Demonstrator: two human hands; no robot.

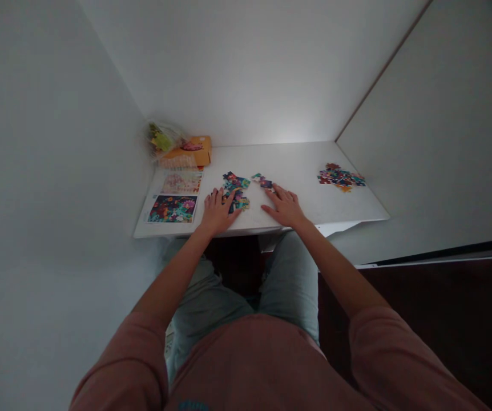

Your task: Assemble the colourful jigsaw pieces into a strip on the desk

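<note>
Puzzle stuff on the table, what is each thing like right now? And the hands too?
left hand, open, fingers spread, palm down
right hand, open, flat on the table
joined puzzle patch, partly built, under the left hand's fingers
small puzzle cluster, few pieces joined, at the right hand's fingertips
loose pieces pile, jumbled, untouched
picture sheet, flat, face up
orange box, back left; open or shut unclear

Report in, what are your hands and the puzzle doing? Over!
Left grip open, flat on joined puzzle cluster. Right grip open, fingertips by small joined pieces. Loose pile apart, far right.
</note>
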